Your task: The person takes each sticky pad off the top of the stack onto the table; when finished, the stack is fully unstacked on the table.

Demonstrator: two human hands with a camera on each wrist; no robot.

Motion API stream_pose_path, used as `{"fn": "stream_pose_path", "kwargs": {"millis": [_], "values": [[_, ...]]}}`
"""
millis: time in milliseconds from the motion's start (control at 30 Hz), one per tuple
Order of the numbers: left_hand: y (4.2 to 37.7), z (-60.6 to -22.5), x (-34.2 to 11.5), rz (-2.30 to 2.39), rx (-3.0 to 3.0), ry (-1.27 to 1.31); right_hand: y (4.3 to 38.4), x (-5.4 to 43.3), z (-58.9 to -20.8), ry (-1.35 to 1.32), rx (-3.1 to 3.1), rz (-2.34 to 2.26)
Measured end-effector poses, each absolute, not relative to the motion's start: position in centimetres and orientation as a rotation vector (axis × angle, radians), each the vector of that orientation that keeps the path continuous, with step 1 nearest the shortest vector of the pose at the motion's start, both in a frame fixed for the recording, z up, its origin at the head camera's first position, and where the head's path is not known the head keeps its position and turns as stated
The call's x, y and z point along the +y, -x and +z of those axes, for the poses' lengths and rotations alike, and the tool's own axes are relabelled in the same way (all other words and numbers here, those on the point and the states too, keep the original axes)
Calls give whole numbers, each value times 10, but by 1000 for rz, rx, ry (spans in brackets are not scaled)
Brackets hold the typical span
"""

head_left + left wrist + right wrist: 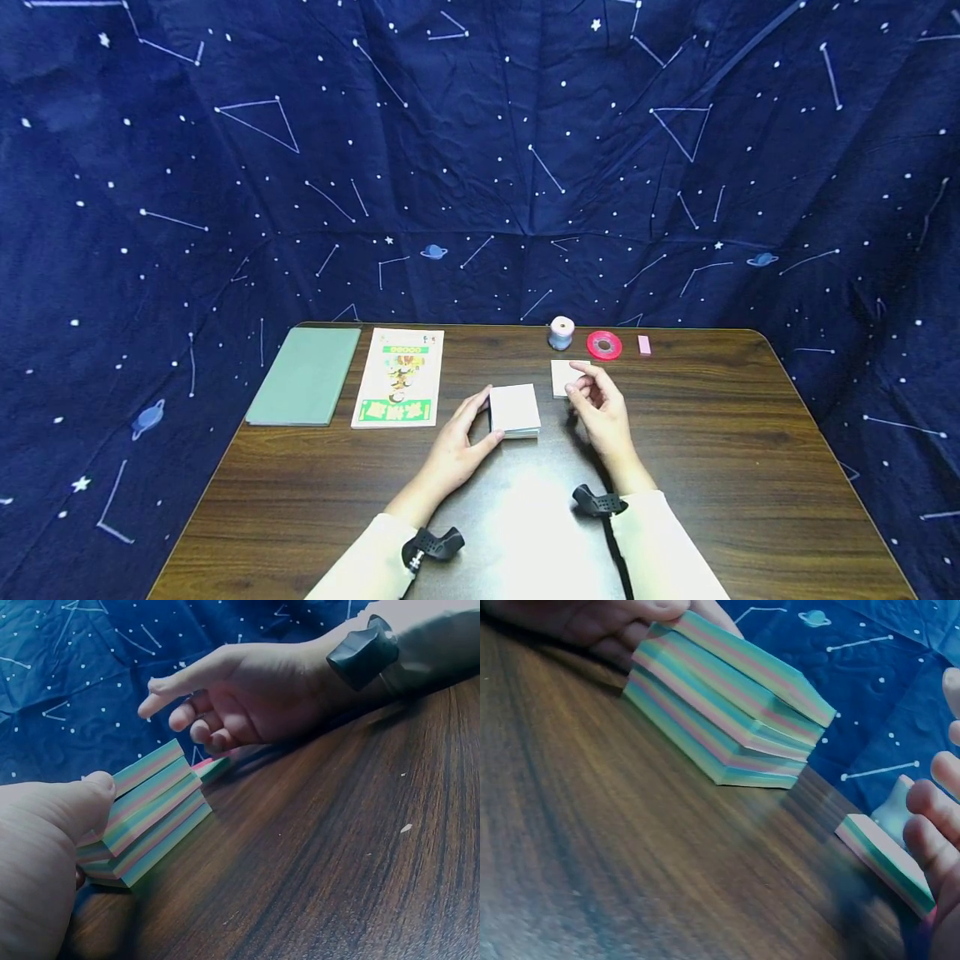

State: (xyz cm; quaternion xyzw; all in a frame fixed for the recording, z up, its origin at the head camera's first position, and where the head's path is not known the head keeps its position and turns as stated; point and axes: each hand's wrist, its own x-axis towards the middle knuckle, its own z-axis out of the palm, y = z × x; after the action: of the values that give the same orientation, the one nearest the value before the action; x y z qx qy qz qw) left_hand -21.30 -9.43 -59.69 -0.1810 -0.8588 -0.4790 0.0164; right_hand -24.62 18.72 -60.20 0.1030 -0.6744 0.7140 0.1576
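A stack of sticky-note pads (515, 408) with pastel striped edges stands on the table, its layers slightly out of line. My left hand (455, 450) grips it from the left, the thumb at its near side; in the left wrist view that thumb (96, 791) presses the striped edge. To the right and farther back lies a thinner square pad (564, 375), also striped along its edge in the right wrist view. My right hand (606, 412) hovers beside and partly over this pad, fingers loosely bent and holding nothing. Whether a fingertip touches it I cannot tell.
At the left lie a green notebook (303, 375) and a printed booklet (399, 379). Along the back stand a pale spool (561, 333), a red ring-shaped roll (604, 345) and a small pink block (644, 345). A dark blue starry cloth (480, 167) hangs behind the table.
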Motion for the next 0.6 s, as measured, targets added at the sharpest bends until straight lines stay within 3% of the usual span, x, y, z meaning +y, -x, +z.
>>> {"fn": "stream_pose_path", "kwargs": {"millis": [600], "values": [[213, -599, -96, -1529, -2665, 571, 239, 168, -606, -608, -2107, 2271]]}}
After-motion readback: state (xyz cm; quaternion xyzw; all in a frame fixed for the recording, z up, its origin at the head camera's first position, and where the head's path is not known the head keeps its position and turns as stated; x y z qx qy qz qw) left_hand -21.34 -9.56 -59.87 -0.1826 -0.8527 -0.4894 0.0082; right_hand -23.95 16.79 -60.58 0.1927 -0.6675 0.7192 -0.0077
